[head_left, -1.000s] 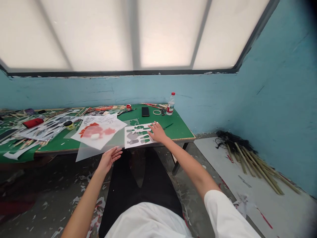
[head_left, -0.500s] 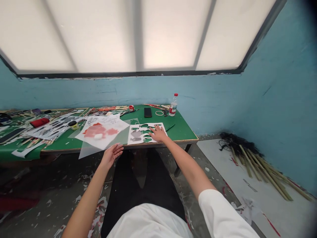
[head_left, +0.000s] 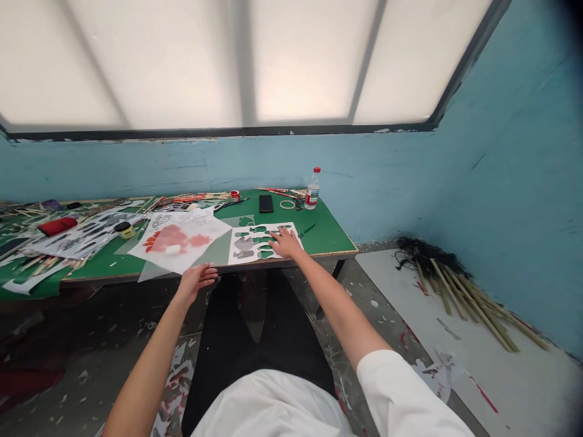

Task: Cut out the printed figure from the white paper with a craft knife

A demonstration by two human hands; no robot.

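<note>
**Right hand spread over cut-out sheet**

The white cut-out sheet lies at the front edge of a green table, directly beneath the right hand, whose fingers are apart and clamped on nothing. Its longer side appears to run along that edge. The right hand, over its right part, is the nearer of the two. Left of the cut-out sheet and closer to the body, the left hand hangs by the edge, fingers nearly together and slightly curled; whether they touch anything cannot be told. A painted paper, blotched red, lies left of the cut-out sheet. Beyond the cut-out sheet, a red-capped bottle stands to the right and a red jar to the left. A yellow jar, dark lid on, sits well left of it. What the jars hold cannot be made out.
</note>
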